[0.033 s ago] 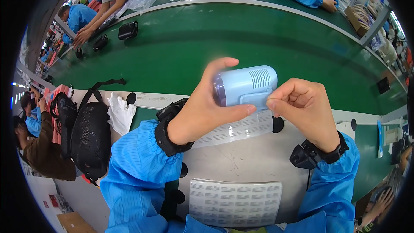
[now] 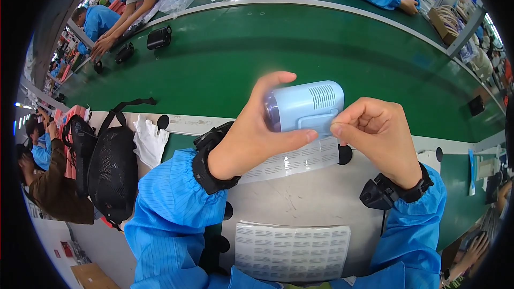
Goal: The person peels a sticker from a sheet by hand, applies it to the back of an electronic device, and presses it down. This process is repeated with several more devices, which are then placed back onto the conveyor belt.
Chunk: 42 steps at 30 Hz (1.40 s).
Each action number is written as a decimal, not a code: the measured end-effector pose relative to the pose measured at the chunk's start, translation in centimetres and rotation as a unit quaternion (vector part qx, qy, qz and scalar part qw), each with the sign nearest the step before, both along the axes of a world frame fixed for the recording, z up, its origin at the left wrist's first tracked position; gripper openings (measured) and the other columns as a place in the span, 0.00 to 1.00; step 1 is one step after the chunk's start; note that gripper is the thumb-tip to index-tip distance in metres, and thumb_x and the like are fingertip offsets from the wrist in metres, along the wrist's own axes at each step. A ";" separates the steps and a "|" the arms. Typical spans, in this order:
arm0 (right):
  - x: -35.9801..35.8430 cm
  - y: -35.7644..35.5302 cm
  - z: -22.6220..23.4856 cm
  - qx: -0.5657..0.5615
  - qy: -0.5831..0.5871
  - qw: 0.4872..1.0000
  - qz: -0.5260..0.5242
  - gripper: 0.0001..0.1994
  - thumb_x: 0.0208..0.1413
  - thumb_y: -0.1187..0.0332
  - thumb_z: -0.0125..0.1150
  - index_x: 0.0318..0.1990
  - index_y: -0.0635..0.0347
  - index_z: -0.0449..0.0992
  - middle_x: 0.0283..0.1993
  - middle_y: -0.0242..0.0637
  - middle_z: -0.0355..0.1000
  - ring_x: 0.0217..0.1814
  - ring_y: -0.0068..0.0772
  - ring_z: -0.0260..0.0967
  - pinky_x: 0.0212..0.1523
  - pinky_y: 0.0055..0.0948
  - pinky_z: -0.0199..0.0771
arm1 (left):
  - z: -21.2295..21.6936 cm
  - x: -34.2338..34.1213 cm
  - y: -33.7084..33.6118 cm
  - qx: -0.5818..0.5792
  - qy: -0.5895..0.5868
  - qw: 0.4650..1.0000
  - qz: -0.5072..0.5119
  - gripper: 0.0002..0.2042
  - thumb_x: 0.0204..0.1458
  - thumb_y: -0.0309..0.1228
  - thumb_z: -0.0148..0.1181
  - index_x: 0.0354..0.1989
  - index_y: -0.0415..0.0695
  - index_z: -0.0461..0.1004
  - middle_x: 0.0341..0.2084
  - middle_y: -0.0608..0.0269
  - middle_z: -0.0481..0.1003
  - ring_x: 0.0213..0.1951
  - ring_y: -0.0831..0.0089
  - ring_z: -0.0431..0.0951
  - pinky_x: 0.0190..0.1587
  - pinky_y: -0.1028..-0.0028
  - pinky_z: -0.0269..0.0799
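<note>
A light blue rounded device (image 2: 302,104) lies on its side in the air above the work surface. It has a slotted vent, a raised flat panel and a dark purple, see-through-looking end. My left hand (image 2: 254,128) grips it from the left, with the thumb along its near side and the forefinger raised off it. At its lower right corner, my right hand (image 2: 375,128) is closed in a pinch of thumb and forefinger. Whatever sits between those fingertips is too small to make out. Behind and below the device, partly hidden, lies a sheet of printed labels (image 2: 305,159).
Another label sheet (image 2: 292,251) lies close to my body on the grey worktop (image 2: 300,198). Beyond runs a green belt (image 2: 214,80) with black cases (image 2: 159,38) at far left. A black mesh bag (image 2: 112,168) and white glove (image 2: 150,139) are at left. Co-workers sit across.
</note>
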State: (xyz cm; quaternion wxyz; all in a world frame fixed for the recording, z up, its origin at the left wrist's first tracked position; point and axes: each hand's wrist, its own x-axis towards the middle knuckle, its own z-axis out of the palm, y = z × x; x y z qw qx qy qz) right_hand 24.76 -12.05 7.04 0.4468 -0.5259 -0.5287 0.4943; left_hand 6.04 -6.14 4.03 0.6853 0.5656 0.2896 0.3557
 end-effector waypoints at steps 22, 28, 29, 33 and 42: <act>-1.2 -0.5 -1.7 0.160 -0.129 0.976 -0.070 0.04 0.44 0.82 0.58 0.25 0.65 0.69 0.23 0.28 0.68 0.23 0.13 0.61 0.24 0.14 0.62 | -0.5 0.3 -0.2 0.162 0.069 0.983 0.059 0.33 0.36 0.19 0.63 0.53 0.45 0.54 0.43 0.61 0.64 0.46 0.72 0.67 0.48 0.75 0.65; -1.8 -0.6 -2.0 0.202 -0.179 0.956 -0.110 0.05 0.44 0.80 0.60 0.24 0.63 0.69 0.22 0.28 0.67 0.22 0.13 0.59 0.22 0.13 0.60 | -0.5 0.5 -0.2 0.166 0.055 0.981 0.082 0.33 0.35 0.23 0.65 0.52 0.44 0.55 0.42 0.57 0.63 0.44 0.72 0.65 0.46 0.74 0.64; -1.9 -0.5 -2.1 0.213 -0.189 0.951 -0.119 0.05 0.44 0.79 0.61 0.23 0.63 0.70 0.22 0.28 0.67 0.21 0.13 0.59 0.22 0.13 0.59 | -0.4 0.5 -0.2 0.166 0.055 0.981 0.081 0.33 0.35 0.23 0.65 0.52 0.44 0.55 0.42 0.57 0.63 0.44 0.72 0.65 0.46 0.74 0.64; -1.0 0.1 -2.2 0.125 -0.210 0.963 -0.116 0.05 0.46 0.77 0.60 0.24 0.63 0.69 0.23 0.30 0.67 0.23 0.14 0.59 0.23 0.15 0.60 | -0.2 -0.1 0.0 0.154 0.090 0.980 0.082 0.34 0.37 0.19 0.62 0.55 0.46 0.53 0.44 0.58 0.65 0.48 0.71 0.66 0.48 0.72 0.65; -2.4 0.2 -2.8 0.234 -0.048 0.961 -0.136 0.16 0.55 0.68 0.50 0.51 0.60 0.61 0.39 0.38 0.63 0.42 0.27 0.60 0.42 0.22 0.62 | -0.7 0.3 -0.9 -0.005 -0.055 0.998 -0.003 0.24 0.53 0.30 0.54 0.56 0.43 0.51 0.42 0.61 0.62 0.42 0.77 0.65 0.45 0.76 0.63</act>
